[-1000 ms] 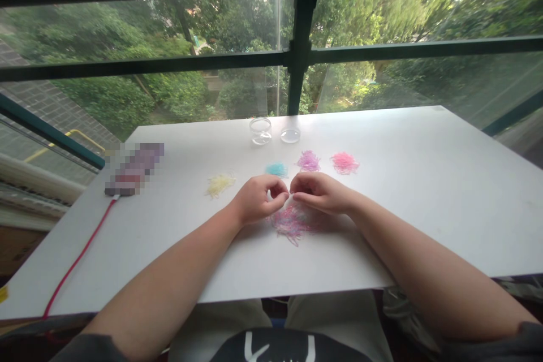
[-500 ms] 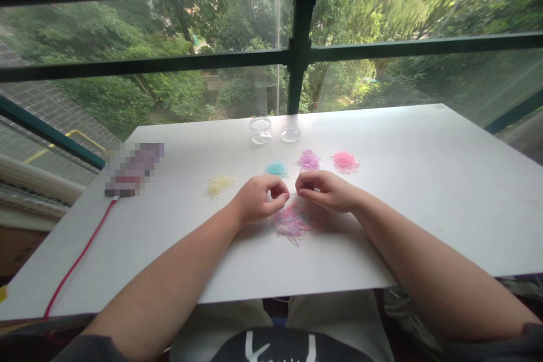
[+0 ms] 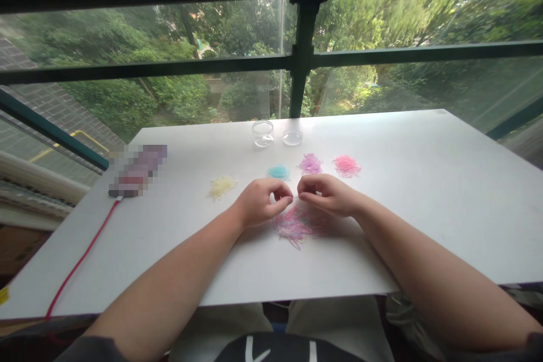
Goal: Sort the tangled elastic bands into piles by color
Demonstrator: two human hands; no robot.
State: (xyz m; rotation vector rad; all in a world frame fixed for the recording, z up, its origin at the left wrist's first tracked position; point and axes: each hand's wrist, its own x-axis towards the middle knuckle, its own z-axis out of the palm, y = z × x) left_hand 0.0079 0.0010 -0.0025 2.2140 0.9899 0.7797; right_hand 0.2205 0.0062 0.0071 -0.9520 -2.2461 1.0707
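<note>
My left hand (image 3: 263,202) and my right hand (image 3: 327,195) meet fingertip to fingertip above the table, each pinched closed. A thin pale rubber band (image 3: 296,197) spans the small gap between them, its colour too faint to tell. Just below lies a mixed pile of coloured rubber bands (image 3: 297,231), partly covered by my hands. Beyond them are sorted heaps: yellow bands (image 3: 221,187) to the left, blue bands (image 3: 279,172) behind my left hand, purple bands (image 3: 310,163) behind my right hand, and pink bands (image 3: 347,166) farther right.
A clear round container (image 3: 263,134) stands near the white table's (image 3: 424,181) far edge, with a shallow clear lid or dish (image 3: 292,137) beside it. At the left lies a blurred-out device (image 3: 139,171) with a red cable (image 3: 85,257). Windows (image 3: 237,90) rise behind the table.
The view has tilted slightly, so everything sits a little lower in the picture. Both hands keep their pinch on the thin band; the piles look the same.
</note>
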